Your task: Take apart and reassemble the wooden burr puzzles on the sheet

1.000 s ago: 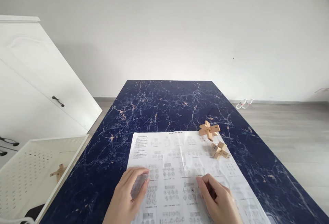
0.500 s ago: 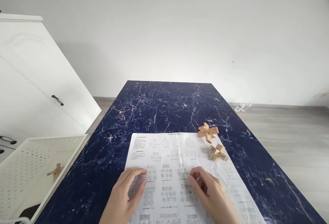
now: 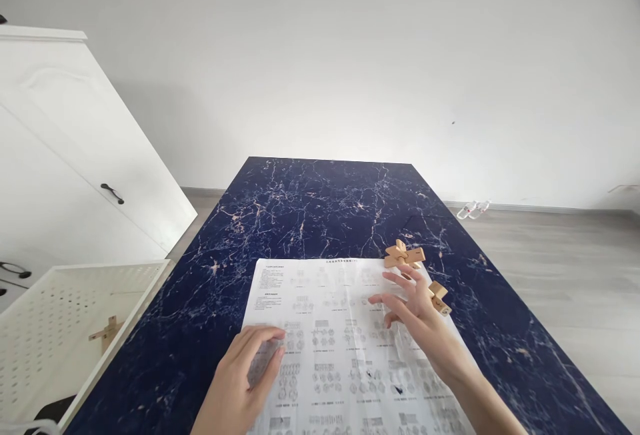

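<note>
Sheet (image 3: 330,295) on near part of desk (image 3: 320,208); left hand (image 3: 245,372) at the sheet's left edge, right hand (image 3: 417,308) over its right side, fingers just short of or at the far cross (image 3: 404,253) (contact unclear) by the far right corner, near cross (image 3: 440,298) just right of this hand, partly behind it. Left of desk: basket (image 3: 113,266) with third cross (image 3: 107,332) inside, near its right wall; cabinet (image 3: 75,142) behind basket. Right of desk: bottles (image 3: 473,210) on floor (image 3: 550,255), near foot of wall (image 3: 320,55), which stands behind desk.
</note>
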